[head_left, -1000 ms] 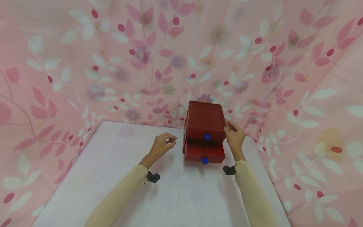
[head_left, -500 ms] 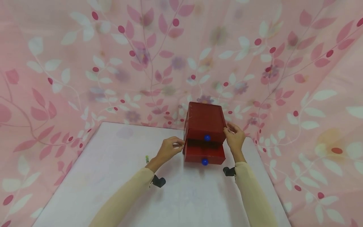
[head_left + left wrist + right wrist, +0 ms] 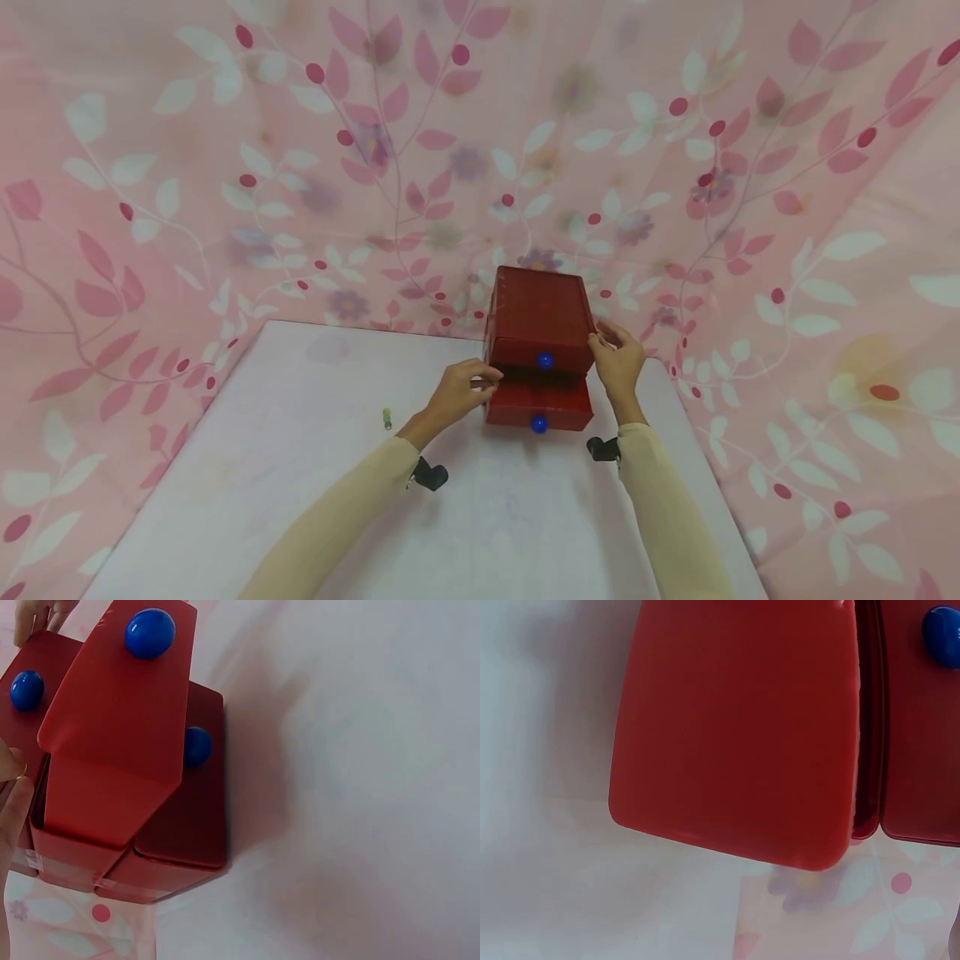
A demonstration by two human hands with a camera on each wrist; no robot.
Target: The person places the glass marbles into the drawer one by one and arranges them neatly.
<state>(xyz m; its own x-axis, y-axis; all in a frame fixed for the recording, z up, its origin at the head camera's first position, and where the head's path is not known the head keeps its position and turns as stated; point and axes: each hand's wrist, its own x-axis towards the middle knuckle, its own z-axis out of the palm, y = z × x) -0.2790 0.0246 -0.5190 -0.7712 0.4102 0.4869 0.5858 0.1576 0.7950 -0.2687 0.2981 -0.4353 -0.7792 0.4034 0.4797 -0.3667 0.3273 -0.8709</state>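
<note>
A red box of stacked drawers (image 3: pixel 543 308) with round blue knobs stands at the back of the white table. Its middle drawer (image 3: pixel 112 735) is pulled out, while the top drawer (image 3: pixel 27 724) and bottom drawer (image 3: pixel 202 802) are closed. My left hand (image 3: pixel 461 392) is at the left edge of the open drawer, under the top one. Its thumb and finger pinch a thin gold-coloured loop (image 3: pixel 22 773), mostly hidden by the fingertips. On the box's right side, near the front corner, my right hand (image 3: pixel 619 362) rests with its fingers touching the wall.
A small piece of green and clear beads (image 3: pixel 387 418) lies on the white table (image 3: pixel 300 467) to the left of my left hand. Pink floral cloth (image 3: pixel 412 167) hangs directly behind the box and along both sides.
My left hand has moved right, from beside the box to the open drawer's left edge. The green bead piece has come into sight behind it. My right hand stays on the box.
</note>
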